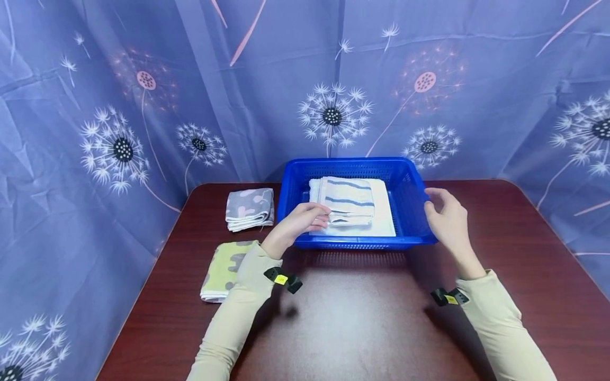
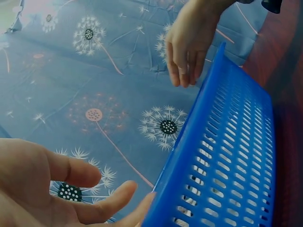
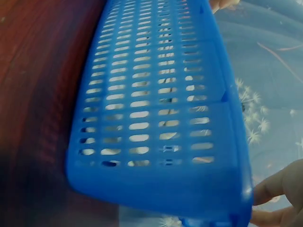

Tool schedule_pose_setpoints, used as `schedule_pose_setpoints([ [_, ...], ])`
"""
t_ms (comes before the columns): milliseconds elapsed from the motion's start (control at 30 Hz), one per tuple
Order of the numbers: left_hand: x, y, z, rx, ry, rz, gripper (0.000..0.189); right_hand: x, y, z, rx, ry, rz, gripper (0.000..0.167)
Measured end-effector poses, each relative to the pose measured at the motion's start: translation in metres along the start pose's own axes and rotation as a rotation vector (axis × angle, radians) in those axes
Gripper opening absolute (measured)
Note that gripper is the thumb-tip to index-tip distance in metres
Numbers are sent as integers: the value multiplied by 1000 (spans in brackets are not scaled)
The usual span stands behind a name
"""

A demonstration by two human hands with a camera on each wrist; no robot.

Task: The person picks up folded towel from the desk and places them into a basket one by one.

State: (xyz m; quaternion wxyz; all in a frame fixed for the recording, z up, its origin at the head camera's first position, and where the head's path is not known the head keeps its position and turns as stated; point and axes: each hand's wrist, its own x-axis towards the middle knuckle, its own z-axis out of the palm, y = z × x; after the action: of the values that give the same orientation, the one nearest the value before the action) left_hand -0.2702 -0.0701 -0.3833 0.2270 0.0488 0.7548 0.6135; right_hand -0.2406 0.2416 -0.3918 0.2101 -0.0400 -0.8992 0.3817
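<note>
A blue plastic basket [image 1: 362, 241] with slotted walls stands on the table. Inside it, a folded white towel with grey-blue stripes [image 1: 350, 193] lies over a larger folded white cloth [image 1: 385, 211]. My left hand [image 1: 297, 222] is over the basket's near left part, fingertips close by the striped towel's edge in the head view. Its fingers [image 2: 75, 171] are spread apart in the left wrist view, with nothing between them. At the basket's right side is my right hand [image 1: 448, 219], its fingers loosely extended and the fingertips right at the rim. Neither hand grips anything.
Left of the basket lies a folded grey and pink towel [image 1: 249, 209]. Nearer, a folded yellow-green towel [image 1: 223, 267] is partly hidden by the left sleeve. A blue dandelion-print curtain [image 1: 267, 106] hangs behind the dark red-brown table [image 1: 352, 317].
</note>
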Motion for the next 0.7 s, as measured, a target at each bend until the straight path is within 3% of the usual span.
schedule_pose_setpoints([
  [133, -6, 2, -3, -13, -56, 27, 38, 0, 10, -2, -34, -33, 70, 44],
  [267, -12, 2, -9, -29, -99, 55, 39, -1, 18, -4, -60, -167, 147, 55],
  [400, -14, 2, -16, -36, -113, 104, 38, -3, 24, -6, 33, -301, 192, 62],
  [500, -14, 2, -22, -61, -89, 130, 38, -5, 26, -6, 118, -354, 206, 64],
  [700, -21, 2, -37, -170, 34, 161, 35, -6, 30, -8, 203, -439, 218, 65],
])
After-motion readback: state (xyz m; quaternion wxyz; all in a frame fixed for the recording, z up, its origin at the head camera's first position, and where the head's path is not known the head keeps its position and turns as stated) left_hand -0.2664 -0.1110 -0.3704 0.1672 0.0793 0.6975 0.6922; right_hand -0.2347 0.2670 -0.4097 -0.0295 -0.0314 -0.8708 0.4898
